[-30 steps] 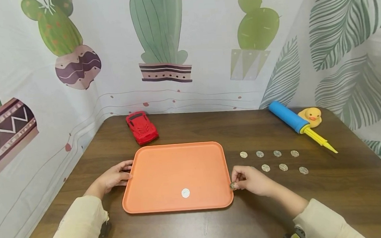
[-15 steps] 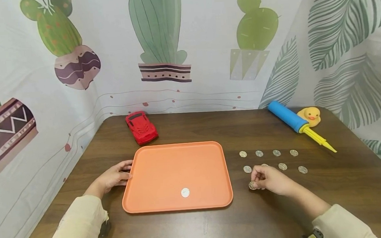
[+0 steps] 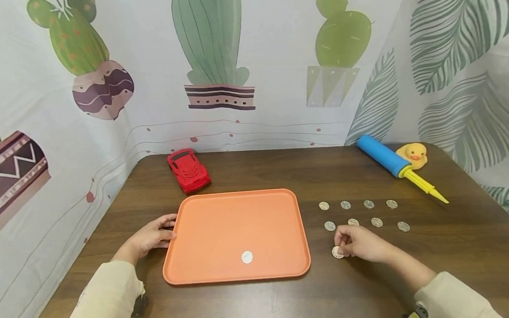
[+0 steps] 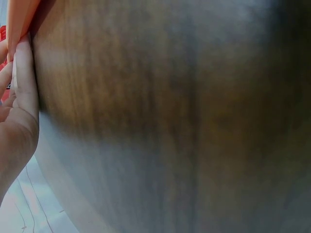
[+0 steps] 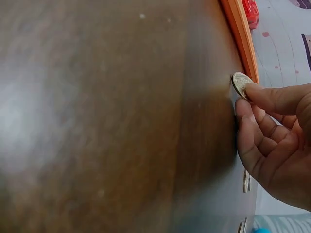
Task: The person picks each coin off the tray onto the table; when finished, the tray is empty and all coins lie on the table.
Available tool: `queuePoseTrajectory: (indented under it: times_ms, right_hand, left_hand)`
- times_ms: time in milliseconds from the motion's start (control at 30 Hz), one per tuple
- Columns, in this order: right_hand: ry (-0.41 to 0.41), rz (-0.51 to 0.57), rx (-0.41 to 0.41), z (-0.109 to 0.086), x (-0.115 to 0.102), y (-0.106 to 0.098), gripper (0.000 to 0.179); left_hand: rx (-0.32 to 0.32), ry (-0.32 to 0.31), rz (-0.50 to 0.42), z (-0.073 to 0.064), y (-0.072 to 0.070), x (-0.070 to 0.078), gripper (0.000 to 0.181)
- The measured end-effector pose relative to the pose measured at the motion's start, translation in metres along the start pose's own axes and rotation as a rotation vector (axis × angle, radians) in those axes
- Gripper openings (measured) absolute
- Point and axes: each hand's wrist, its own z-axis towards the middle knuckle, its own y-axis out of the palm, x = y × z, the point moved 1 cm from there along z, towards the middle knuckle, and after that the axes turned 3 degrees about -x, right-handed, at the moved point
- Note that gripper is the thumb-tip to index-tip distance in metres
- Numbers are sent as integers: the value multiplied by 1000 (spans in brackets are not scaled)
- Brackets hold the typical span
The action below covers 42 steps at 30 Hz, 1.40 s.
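An orange tray [image 3: 234, 217] lies flat on the table with one silvery coin [image 3: 247, 257] near its front edge. My left hand [image 3: 150, 237] rests at the tray's left side, fingers extended and touching the rim; in the left wrist view a straight finger [image 4: 25, 77] meets the tray's edge. To the right of the tray, my right hand [image 3: 361, 242] pinches a coin [image 5: 241, 85] between thumb and fingertips, low over the wood. Behind that hand several coins [image 3: 345, 205] lie in two rows, one coin [image 3: 353, 222] partly covered by the hand.
A red toy car [image 3: 189, 170] stands behind the tray's left corner. At the back right lie a blue and yellow hand pump [image 3: 385, 156] and a yellow rubber duck [image 3: 415, 155]. A patterned cloth [image 3: 274, 54] hangs behind the wooden table [image 3: 255, 171].
My right hand has moved right with its coin, from the tray's right edge to the table in front of the rows. The coin now lies flatter in the fingers. My left hand stays put.
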Motion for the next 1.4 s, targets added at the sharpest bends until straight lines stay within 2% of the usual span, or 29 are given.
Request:
queuePoseTrajectory:
  times_ms: [333, 533, 700, 900, 1000, 1233, 1400]
  right_hand:
    - [-3, -169, 52, 4, -1, 4, 18]
    - [14, -192, 55, 5, 0, 6, 18]
    - [19, -187, 49, 5, -2, 5, 16]
    - [16, -103, 40, 7, -9, 1, 10]
    - [3, -106, 55, 11, -14, 1, 8]
    - [-26, -65, 60, 27, -27, 14, 7]
    - [-86, -41, 59, 41, -39, 25, 9]
  left_hand:
    - [1, -6, 7, 0, 0, 1, 62]
    - [2, -19, 10, -1, 0, 1, 62]
    - [4, -7, 2, -1, -1, 0, 62]
    - [1, 4, -2, 0, -1, -1, 61]
    - [1, 2, -1, 0, 0, -1, 61]
    - [1, 3, -6, 0, -2, -1, 61]
    - [2, -2, 0, 0, -1, 0, 61]
